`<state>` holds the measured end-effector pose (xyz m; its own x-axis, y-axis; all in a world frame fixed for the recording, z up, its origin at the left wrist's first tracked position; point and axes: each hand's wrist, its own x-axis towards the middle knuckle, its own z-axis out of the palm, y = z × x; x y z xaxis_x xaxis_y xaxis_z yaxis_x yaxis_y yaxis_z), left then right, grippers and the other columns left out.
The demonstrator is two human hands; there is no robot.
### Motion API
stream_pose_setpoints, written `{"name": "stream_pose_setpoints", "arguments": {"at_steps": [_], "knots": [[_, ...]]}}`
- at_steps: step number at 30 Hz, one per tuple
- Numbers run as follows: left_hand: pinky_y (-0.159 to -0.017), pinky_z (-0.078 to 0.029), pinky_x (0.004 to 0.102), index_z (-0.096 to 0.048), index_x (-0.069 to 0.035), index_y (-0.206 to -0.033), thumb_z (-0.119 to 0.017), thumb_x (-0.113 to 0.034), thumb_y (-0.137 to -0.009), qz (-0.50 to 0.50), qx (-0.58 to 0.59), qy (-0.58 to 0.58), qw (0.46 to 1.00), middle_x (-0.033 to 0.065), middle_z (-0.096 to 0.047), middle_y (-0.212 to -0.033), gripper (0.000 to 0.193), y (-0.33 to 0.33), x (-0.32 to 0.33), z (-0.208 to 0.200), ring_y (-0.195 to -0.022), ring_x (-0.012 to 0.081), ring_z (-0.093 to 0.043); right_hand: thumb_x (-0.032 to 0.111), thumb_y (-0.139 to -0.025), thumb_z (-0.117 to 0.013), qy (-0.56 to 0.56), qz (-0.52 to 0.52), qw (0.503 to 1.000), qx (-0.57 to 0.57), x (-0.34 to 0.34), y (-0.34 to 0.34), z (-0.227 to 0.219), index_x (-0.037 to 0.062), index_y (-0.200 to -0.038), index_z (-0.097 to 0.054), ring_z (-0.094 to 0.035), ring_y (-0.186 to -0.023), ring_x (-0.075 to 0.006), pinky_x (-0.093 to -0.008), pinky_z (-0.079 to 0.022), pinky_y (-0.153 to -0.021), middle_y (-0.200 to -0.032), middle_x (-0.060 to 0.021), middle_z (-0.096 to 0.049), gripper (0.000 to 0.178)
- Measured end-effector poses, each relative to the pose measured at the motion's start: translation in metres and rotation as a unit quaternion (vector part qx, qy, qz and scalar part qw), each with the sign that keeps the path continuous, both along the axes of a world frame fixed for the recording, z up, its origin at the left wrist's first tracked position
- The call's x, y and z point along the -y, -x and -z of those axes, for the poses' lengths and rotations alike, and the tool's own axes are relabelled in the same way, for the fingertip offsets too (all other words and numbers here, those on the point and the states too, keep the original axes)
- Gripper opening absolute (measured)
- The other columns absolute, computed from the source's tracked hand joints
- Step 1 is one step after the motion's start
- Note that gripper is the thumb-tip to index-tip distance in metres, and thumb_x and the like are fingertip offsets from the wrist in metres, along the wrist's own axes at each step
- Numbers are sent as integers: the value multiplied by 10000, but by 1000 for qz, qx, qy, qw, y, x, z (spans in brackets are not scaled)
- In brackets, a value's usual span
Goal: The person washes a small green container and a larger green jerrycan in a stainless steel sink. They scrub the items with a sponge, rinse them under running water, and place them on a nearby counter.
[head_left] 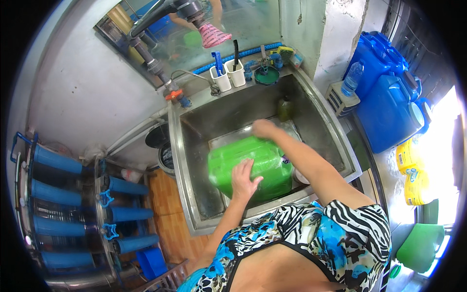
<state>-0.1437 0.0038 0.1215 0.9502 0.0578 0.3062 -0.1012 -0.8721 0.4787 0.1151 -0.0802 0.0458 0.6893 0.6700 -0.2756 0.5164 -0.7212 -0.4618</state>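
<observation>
A green plastic jerrycan [221,163] lies on its side in the steel sink [184,194], wet and streaked with pale suds. My left hand [243,179] rests on its near face with the fingers stretched out and the thumb apart. At the can's far edge, my right hand [265,129] is curled closed and slightly blurred. Whatever its fingers hold, if anything, is hidden under the hand. Beyond it, a greenish bottle [284,108] stands in the sink's far corner. Under my right forearm, a pale round thing [301,177] shows only in part.
Two white cups [221,82] holding brushes and a green bowl [266,75] line the back ledge. A pipe with a red valve handle [173,95] rises at the left. Blue water jugs [389,114] stand at the right; blue cylinders [58,192] fill the left rack.
</observation>
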Motion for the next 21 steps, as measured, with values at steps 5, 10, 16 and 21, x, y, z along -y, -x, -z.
{"name": "stream_pose_setpoints", "arguments": {"at_steps": [5,10,16,21], "knots": [[-1022,-391,503,-541,-114,-1343,-896,-301,-518,21,-66,-86,994,176,-495,-1377,917,-34,6,-4,-1217,393,-482,228,-814,-609,-167,190,967,-1,103,-8,103,115,-982,-762,-697,-935,-311,-411,-544,-851,-1064,-128,-718,254],[-1085,-328,568,-494,-87,-1369,-892,-479,-521,-15,-86,-161,983,219,-497,-1378,1016,-77,6,17,-1269,467,-441,359,-883,-563,-91,482,811,-318,101,51,174,23,-971,-717,-696,-811,-265,-412,-535,-720,-938,-161,-718,380],[-969,-451,488,-686,-67,-1144,-605,-485,-896,-95,-91,-113,985,190,-669,-1155,494,-127,-45,55,-1070,383,-619,152,-811,-656,-431,459,676,-383,90,44,56,33,-1191,-645,-675,-808,-266,-394,-544,-749,-942,-123,-693,398],[-835,-527,445,-744,-143,-1030,-502,-391,-974,-156,-133,-74,976,107,-716,-1038,352,-148,-69,79,-945,331,-671,-52,-752,-596,-443,78,870,201,35,86,41,84,-1218,-651,-625,-1132,-302,-369,-488,-993,-1137,-152,-672,488]]}}
